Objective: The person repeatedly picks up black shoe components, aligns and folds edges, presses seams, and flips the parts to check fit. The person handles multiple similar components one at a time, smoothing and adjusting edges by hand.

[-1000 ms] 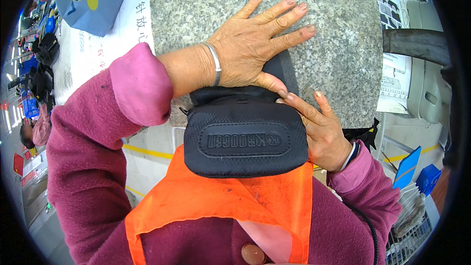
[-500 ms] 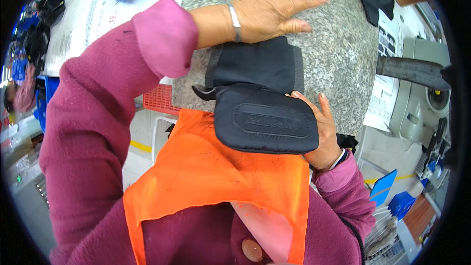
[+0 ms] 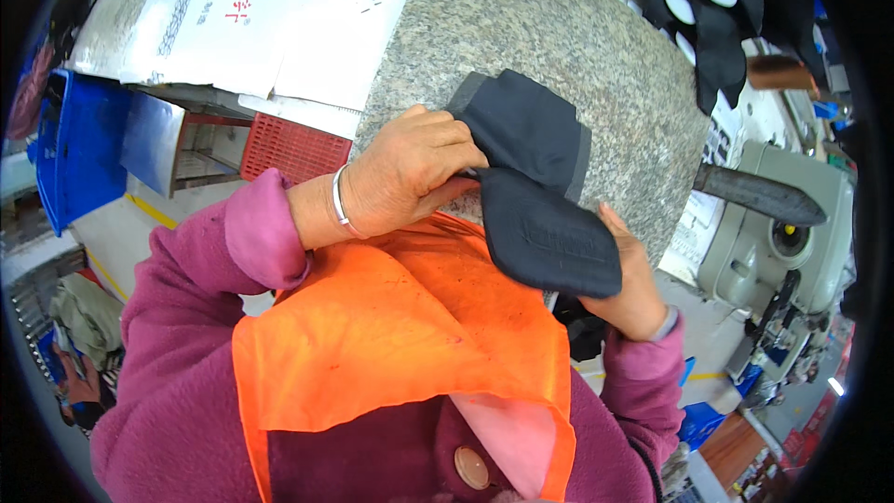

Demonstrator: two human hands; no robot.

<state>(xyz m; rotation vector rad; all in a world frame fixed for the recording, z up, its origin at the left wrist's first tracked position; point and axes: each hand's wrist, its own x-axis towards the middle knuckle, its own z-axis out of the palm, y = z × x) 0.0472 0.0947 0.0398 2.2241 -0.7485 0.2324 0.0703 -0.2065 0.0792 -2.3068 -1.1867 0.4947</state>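
A black padded fabric piece with rounded corners and an oblong pressed mark hangs over the near edge of a speckled stone worktop, above my orange apron. My left hand is closed in a pinch at its upper left corner, where a narrow strip sticks out. Around its right edge curls my right hand, the thumb along the side and the other fingers hidden beneath. Flat black fabric with grey side edges lies on the stone just beyond the pad; I cannot tell whether the two are joined.
A red mesh basket and a blue bin are at the left. White printed sheets cover the worktop's left part. Black cut pieces lie at the far right, near a dark metal bar and a grey-green machine.
My left hand has come back from lying spread on the stone and now pinches the pad's left corner. The pad has turned clockwise and shifted right, with my right hand still on it.
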